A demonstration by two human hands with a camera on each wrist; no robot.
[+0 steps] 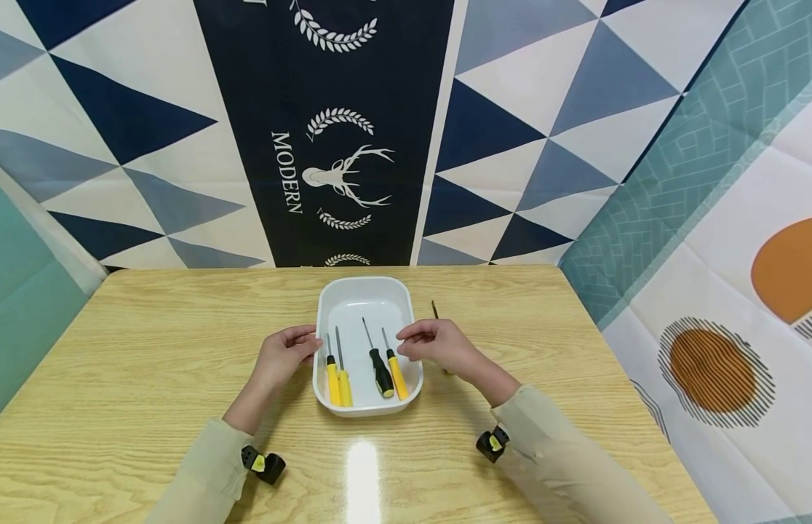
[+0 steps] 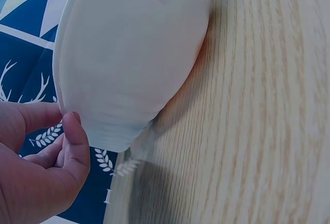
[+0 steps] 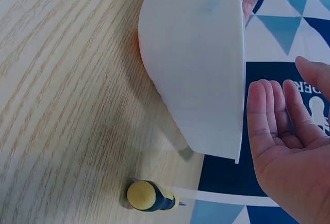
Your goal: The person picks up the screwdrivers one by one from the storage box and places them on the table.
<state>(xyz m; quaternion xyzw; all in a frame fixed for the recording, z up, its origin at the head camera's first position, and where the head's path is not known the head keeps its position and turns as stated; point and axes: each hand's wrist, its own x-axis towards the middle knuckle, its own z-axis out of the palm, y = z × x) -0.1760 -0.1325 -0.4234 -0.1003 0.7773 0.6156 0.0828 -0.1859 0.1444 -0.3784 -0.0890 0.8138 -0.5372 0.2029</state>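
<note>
A white plastic tray [image 1: 367,412] stands on the table with several screwdrivers lying in it. Two have yellow handles, a black-and-yellow one [image 1: 333,382] and an all-yellow one [image 1: 345,389], on the left side. Further right lie a black-handled screwdriver [image 1: 382,377] and one with an orange-yellow handle [image 1: 399,378]. My left hand [image 1: 281,358] pinches the tray's left rim between thumb and fingers. Over the right rim, my right hand [image 1: 445,351] holds nothing, its fingers loosely bent. Another screwdriver [image 3: 142,195] lies on the table right of the tray, mostly hidden behind that hand in the head view.
The wooden table [image 1: 170,349] ends at a patterned cloth [image 1: 353,87] behind the tray. Patterned cloth also hangs at the right side. A black wrist camera [image 1: 265,464] is strapped at the left sleeve, and another [image 1: 492,444] at the right sleeve.
</note>
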